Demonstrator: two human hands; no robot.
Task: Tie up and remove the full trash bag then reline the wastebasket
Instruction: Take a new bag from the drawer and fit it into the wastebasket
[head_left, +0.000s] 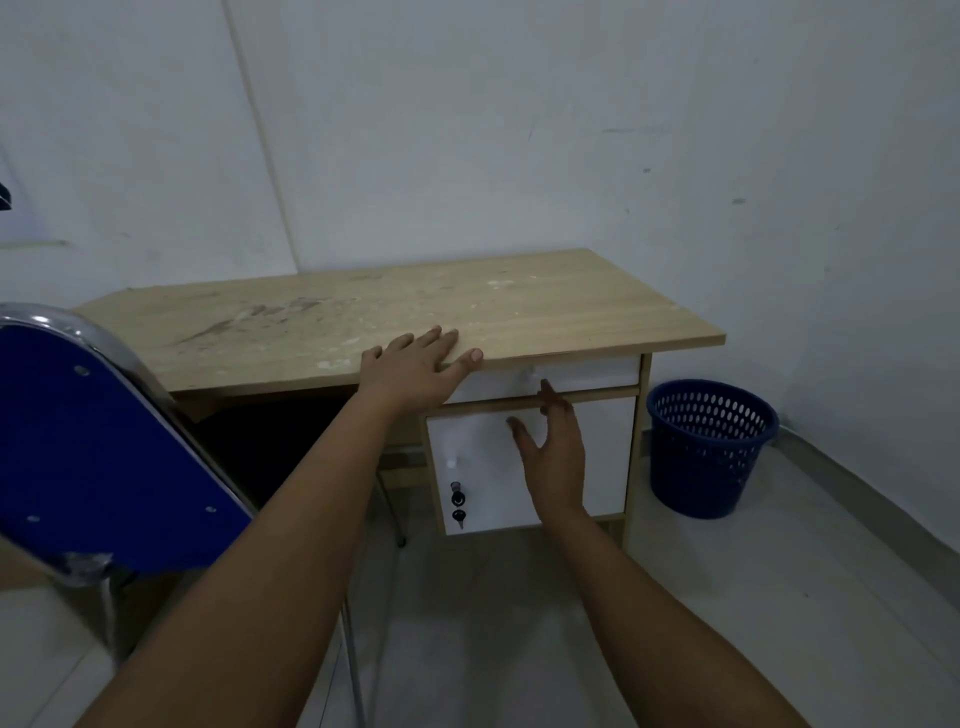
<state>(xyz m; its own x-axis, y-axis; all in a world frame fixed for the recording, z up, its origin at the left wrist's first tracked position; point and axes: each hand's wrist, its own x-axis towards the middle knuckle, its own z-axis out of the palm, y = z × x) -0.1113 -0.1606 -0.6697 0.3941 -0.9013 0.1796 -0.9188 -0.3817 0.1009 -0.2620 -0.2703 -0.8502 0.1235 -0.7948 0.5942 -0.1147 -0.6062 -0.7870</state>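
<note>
Blue wastebasket stands unlined on the floor right of the desk. Left hand rests flat on the desk; right hand, fingers spread and empty, should grip the white drawer squarely for a liner.

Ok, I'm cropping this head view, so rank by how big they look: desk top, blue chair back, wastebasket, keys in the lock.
1. desk top
2. blue chair back, enlarged by nearness to the camera
3. wastebasket
4. keys

Both arms reach forward, left hand flat with fingers spread, right hand open, fingers straight
</note>
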